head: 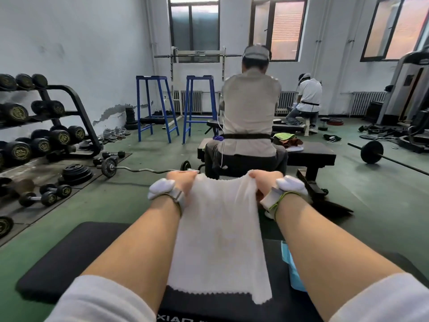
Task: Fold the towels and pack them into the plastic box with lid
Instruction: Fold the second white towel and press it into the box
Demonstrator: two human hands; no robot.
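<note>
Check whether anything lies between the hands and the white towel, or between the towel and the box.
Nothing separates them: the left hand and right hand both grip the white towel at its top corners. The plastic box is not in view, so that path cannot be judged.

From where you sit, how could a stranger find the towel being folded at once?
Start at the black padded bench in the foreground. Above it, two bare forearms reach forward, and the left hand and right hand each grip a top corner of the white towel. It hangs between the arms, the only white cloth there, beside something blue.
</note>
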